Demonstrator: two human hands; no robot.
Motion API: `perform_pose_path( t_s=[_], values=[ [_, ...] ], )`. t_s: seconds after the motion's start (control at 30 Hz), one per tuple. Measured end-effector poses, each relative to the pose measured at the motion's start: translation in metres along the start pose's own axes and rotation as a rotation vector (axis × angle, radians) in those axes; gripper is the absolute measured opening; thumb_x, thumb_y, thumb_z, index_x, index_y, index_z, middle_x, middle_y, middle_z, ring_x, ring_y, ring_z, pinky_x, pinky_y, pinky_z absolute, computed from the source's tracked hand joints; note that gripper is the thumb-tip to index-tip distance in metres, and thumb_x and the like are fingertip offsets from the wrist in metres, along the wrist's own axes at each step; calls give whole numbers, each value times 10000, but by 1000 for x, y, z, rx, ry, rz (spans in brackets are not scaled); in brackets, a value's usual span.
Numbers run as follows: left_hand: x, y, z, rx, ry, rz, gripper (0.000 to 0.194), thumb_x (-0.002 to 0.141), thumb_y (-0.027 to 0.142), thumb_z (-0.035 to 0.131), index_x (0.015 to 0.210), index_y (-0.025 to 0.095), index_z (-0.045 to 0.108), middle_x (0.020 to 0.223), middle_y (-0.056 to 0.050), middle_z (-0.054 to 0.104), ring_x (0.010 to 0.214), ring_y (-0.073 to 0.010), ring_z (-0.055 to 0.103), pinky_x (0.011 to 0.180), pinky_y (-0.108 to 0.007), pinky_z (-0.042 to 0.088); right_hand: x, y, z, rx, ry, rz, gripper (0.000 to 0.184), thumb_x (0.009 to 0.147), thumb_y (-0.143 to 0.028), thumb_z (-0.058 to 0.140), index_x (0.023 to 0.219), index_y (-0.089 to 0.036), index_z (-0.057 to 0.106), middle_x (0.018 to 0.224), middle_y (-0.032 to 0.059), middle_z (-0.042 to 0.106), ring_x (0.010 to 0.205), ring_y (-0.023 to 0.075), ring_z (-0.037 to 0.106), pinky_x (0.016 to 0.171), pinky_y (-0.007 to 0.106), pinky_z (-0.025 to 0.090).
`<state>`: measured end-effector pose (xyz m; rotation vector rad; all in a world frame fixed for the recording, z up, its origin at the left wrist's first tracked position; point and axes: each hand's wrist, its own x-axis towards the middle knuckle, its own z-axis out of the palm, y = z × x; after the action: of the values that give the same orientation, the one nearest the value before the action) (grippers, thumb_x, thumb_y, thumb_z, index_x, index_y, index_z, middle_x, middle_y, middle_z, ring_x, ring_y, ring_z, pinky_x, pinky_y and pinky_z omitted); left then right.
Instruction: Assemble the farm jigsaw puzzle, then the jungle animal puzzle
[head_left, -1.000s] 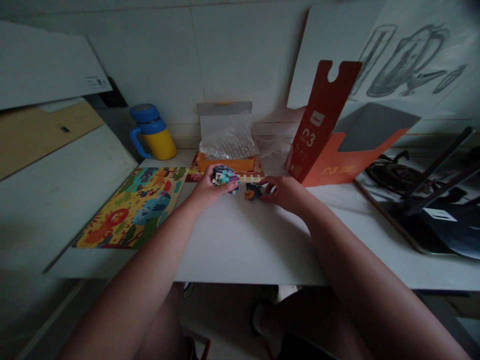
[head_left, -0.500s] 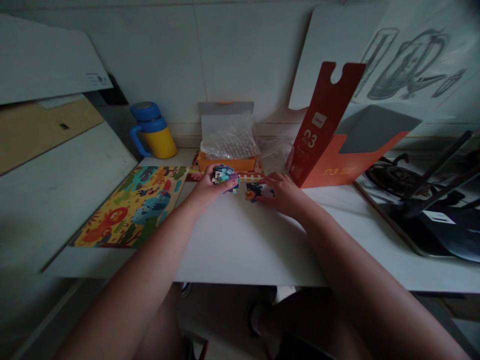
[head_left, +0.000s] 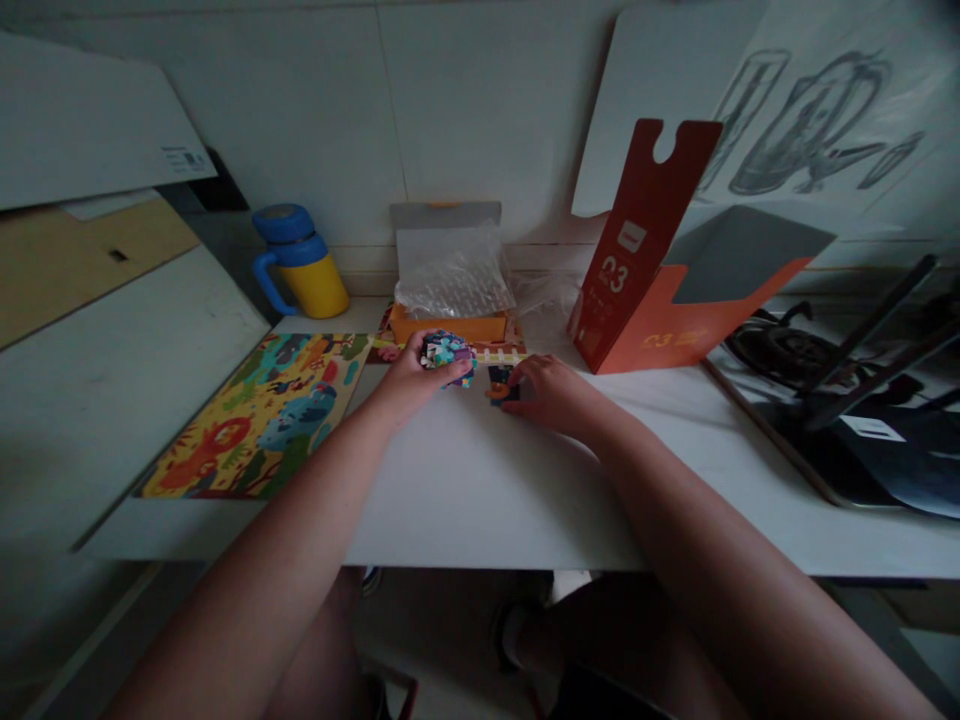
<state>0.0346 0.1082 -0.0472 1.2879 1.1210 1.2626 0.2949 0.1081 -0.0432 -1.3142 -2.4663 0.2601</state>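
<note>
A bunch of colourful jigsaw puzzle pieces (head_left: 448,352) is gripped in my left hand (head_left: 414,378), thumb across the top. On the white table, dark puzzle pieces with an orange patch (head_left: 496,388) lie close together. My right hand (head_left: 546,392) has its thumb and fingertips on the right side of these pieces, pinching at that edge. The fingers partly hide the piece there. To the left lies a bright animal picture sheet (head_left: 255,415), flat on the table.
Behind my hands stands an open orange box (head_left: 448,328) with clear bubble wrap (head_left: 454,275). A blue and yellow jug (head_left: 304,262) is at the back left. A tall red-orange carton (head_left: 652,300) stands right of my hands, with a black stove (head_left: 840,420) beyond it.
My right hand has moved left, bringing a puzzle piece up against the orange-patched one. My left hand keeps its bunch of pieces. The view has shifted slightly.
</note>
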Motion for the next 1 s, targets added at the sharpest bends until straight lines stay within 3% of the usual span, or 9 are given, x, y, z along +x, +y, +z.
perform_pose_path(
  t_s=[0.17,0.33,0.53,0.83,1.0],
  values=[
    [0,0,-1,5,6,-1,732,678,424,976,1272,249,585,1227,-57,738,1123,-229,700,1051,-411,539,-3,-3,-4,75,15,53,442,776,-377,905,1090,-201,648,1058,99,763,930,267,681,776,327,476],
    [1,0,0,-11,16,-3,744,670,405,984,1277,244,584,1222,-53,744,1138,-230,695,1051,-402,541,-7,-11,-8,144,-50,-3,434,796,-311,865,1147,-209,630,1066,81,755,880,221,674,764,296,471],
    [0,0,0,-7,27,0,725,675,418,984,1264,242,601,1208,-52,748,1130,-231,696,1042,-388,531,-4,-13,-8,146,-122,-104,217,891,-284,770,1081,-191,722,1037,73,772,885,198,665,781,276,453],
    [1,-3,-3,4,8,18,689,699,439,973,1260,251,620,1214,-52,750,1125,-231,704,1048,-390,515,-9,-7,-19,42,-185,-45,283,920,-301,700,1188,-252,780,1064,48,817,866,207,713,777,278,467],
    [0,-1,-3,-31,-2,9,675,689,436,979,1239,246,637,1220,-65,753,1116,-233,710,1030,-378,521,-15,0,-25,-96,-189,108,251,929,-312,668,1142,-209,751,1017,95,794,847,240,718,753,304,494]
  ],
)
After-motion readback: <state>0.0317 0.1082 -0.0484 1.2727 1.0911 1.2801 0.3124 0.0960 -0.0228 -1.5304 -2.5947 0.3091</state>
